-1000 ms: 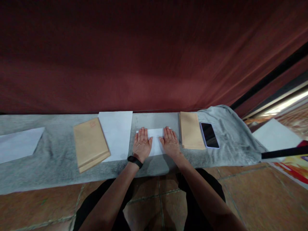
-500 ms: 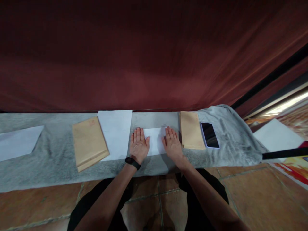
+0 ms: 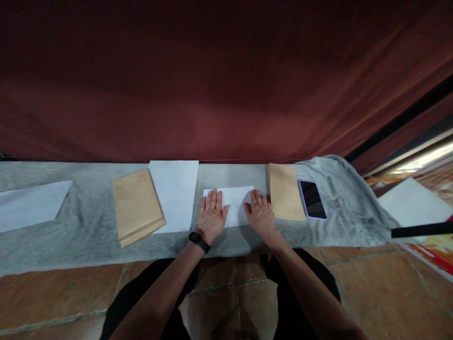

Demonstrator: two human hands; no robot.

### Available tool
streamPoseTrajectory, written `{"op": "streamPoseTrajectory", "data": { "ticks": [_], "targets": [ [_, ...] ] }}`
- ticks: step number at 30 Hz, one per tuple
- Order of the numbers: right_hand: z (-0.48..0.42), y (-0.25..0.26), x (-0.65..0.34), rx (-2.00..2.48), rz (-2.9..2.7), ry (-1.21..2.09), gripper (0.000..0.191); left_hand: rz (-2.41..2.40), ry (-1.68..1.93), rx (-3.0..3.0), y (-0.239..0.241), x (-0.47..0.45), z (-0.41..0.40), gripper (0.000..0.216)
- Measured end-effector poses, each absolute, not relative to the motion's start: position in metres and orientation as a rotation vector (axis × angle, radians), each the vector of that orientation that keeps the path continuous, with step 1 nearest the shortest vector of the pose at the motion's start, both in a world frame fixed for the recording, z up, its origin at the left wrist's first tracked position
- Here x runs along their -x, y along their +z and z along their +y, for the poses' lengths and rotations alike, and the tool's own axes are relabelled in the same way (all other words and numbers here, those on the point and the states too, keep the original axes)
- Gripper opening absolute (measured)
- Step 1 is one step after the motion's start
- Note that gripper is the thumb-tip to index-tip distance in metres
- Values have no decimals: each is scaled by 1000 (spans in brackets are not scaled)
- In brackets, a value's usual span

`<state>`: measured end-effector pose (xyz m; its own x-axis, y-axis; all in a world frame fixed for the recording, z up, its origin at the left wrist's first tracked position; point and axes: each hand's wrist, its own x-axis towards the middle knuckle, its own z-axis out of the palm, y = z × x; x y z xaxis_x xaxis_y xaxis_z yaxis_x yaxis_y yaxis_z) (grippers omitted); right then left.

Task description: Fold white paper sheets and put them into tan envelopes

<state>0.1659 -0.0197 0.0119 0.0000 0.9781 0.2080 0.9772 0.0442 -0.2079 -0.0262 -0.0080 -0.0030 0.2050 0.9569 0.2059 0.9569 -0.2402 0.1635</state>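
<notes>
A small white sheet of paper (image 3: 235,208), seemingly folded, lies on the grey cloth in front of me. My left hand (image 3: 212,215) rests flat on its left part, fingers stretched and thumb apart, with a dark band on the wrist. On the paper's right end lies my right hand (image 3: 261,212), also flat with its thumb spread. Left of my left hand is a larger white sheet (image 3: 179,198), partly under a stack of brown envelopes (image 3: 136,203). Close to the right hand sit more brown envelopes (image 3: 287,193).
A phone (image 3: 313,200) lies right of the envelopes. Another white paper (image 3: 31,205) is at the far left. The grey cloth (image 3: 90,226) covers a narrow surface against a dark red drape (image 3: 219,104). A black bar (image 3: 421,230) juts in at the right.
My left hand has shifted slightly inward on the small paper, baring its upper left corner. The whole view has moved a little, so things sit slightly farther right.
</notes>
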Motion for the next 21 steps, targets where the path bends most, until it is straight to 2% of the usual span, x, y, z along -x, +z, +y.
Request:
{"op": "streamPoseTrajectory", "data": {
  "ticks": [5,12,17,19,21],
  "targets": [
    [-15,30,-174,2159,-1983,116,60,1941,396,-2460,0,26,-9,62],
    [-7,36,-182,2252,-1933,346,52,1924,427,-2420,-1,25,-10,58],
    [2,43,-190,1898,-1802,576,18,1844,597,-2290,3,25,-7,58],
    [3,53,-194,1646,-1698,454,18,1789,805,-2193,13,25,-3,61],
    [0,65,-200,1414,-1606,197,19,1720,1067,-2096,27,28,1,66]
  ]
}}
